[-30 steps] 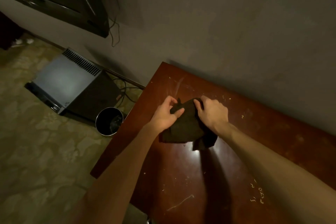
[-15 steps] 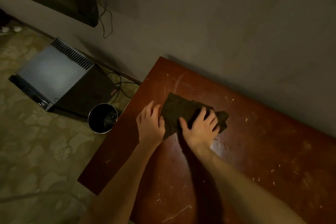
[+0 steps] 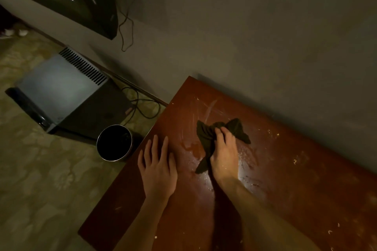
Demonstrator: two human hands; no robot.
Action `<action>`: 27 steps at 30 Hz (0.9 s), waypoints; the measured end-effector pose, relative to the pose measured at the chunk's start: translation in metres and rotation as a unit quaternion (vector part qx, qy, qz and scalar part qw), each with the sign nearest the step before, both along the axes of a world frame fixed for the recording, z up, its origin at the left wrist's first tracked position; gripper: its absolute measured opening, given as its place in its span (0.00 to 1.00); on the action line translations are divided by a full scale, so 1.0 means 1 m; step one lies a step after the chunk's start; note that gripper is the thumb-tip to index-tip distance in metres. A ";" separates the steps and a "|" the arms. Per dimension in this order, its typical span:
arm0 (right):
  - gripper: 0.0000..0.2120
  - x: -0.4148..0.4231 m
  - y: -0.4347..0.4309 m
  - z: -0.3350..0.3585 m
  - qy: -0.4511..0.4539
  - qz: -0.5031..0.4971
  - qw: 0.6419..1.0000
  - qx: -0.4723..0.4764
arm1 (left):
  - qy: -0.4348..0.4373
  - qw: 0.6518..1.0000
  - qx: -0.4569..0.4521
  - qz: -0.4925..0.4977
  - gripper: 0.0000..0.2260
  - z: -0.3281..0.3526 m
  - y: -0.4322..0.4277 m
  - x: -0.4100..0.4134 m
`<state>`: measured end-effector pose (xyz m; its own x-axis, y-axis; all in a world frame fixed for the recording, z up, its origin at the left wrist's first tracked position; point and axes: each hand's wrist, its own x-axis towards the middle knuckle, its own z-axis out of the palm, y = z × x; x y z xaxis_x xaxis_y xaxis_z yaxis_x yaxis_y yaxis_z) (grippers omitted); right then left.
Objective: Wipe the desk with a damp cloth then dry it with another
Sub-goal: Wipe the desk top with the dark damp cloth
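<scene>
Bunched since a moment ago, the cloth (image 3: 236, 128) is gripped in my right hand (image 3: 224, 157), fingers (image 3: 221, 131) curled round it, near the bench (image 3: 306, 189) corner, my left hand (image 3: 158, 169) lying flat beside it; I judge wet wiping is under way, and the next stroke should go rightward over the crumbs (image 3: 294, 161).

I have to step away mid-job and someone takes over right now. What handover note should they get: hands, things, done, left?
Left hand: open, palm flat on the desk near its left edge, holding nothing.
Right hand: fingers curled round the bunched dark cloth, pressing it on the desk toward the far left corner.
Done: wet smears show beside the cloth there.
Left: crumbs dot the desk to the right, so most wiping remains, then drying. No second cloth is in view.
</scene>
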<state>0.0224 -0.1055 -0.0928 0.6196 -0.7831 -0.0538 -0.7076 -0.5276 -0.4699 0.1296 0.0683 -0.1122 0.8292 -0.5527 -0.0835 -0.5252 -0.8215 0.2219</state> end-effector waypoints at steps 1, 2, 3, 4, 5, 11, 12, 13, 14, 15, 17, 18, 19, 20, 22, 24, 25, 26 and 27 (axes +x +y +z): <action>0.28 0.004 -0.007 -0.003 -0.011 -0.004 1.000 -0.023 | -0.003 1.000 0.000 0.003 0.26 0.000 0.000 0.000; 0.27 0.010 -0.015 -0.004 -0.015 -0.006 0.999 -0.046 | -0.004 1.000 -0.002 0.005 0.26 0.000 -0.001 0.000; 0.27 0.017 -0.024 -0.005 -0.008 -0.003 0.998 -0.069 | -0.006 1.000 -0.003 0.006 0.26 0.000 -0.001 0.000; 0.27 0.025 -0.031 -0.005 0.010 0.003 0.996 -0.087 | -0.010 1.000 -0.003 0.007 0.26 -0.001 -0.002 -0.001; 0.26 0.034 -0.038 -0.007 0.029 0.012 0.994 -0.102 | -0.015 1.000 -0.002 0.009 0.26 -0.002 -0.001 -0.002; 0.36 0.079 -0.059 -0.007 -0.074 0.009 0.997 0.024 | -0.037 0.999 -0.011 0.010 0.26 -0.009 -0.002 -0.001; 0.38 0.076 -0.060 -0.008 -0.092 0.008 0.995 0.044 | -0.036 0.999 -0.013 0.011 0.26 -0.010 -0.002 -0.001; 0.38 0.070 -0.059 -0.008 -0.100 0.016 0.993 0.056 | -0.034 0.999 -0.017 0.012 0.25 -0.010 -0.002 -0.001; 0.37 0.060 -0.057 -0.009 -0.099 0.040 0.993 0.044 | -0.034 0.999 -0.020 0.013 0.25 -0.009 -0.001 -0.001; 0.35 0.048 -0.054 -0.009 -0.092 0.063 0.994 0.017 | -0.035 0.999 -0.022 0.013 0.25 -0.009 -0.001 -0.001; 0.29 0.024 -0.049 -0.010 -0.061 0.088 0.992 -0.062 | -0.036 0.999 -0.029 0.014 0.25 -0.007 -0.002 -0.001; 0.27 0.018 -0.050 -0.012 -0.057 0.079 0.992 -0.075 | -0.036 0.999 -0.033 0.015 0.25 -0.006 -0.002 -0.001; 0.26 0.017 -0.051 -0.012 -0.063 0.063 0.994 -0.064 | -0.036 0.999 -0.035 0.017 0.25 -0.006 -0.002 -0.001; 0.27 0.022 -0.053 -0.011 -0.077 0.050 0.995 -0.038 | -0.035 0.999 -0.035 0.017 0.25 -0.006 -0.002 -0.001; 0.34 0.043 -0.058 -0.008 -0.106 0.028 0.994 0.025 | -0.034 0.999 -0.038 0.016 0.26 -0.006 -0.003 -0.001; 0.39 0.073 -0.067 -0.005 -0.113 0.026 0.992 0.054 | -0.035 0.998 -0.044 0.017 0.25 -0.007 -0.003 0.000; 0.40 0.086 -0.072 -0.004 -0.115 0.039 0.991 0.054 | -0.036 0.998 -0.046 0.017 0.25 -0.007 -0.002 0.000; 0.40 0.096 -0.076 -0.004 -0.110 0.061 0.991 0.052 | -0.036 0.998 -0.050 0.018 0.25 -0.006 -0.002 -0.001; 0.40 0.101 -0.080 -0.005 -0.098 0.088 0.990 0.054 | -0.035 0.998 -0.055 0.018 0.25 -0.006 -0.002 -0.001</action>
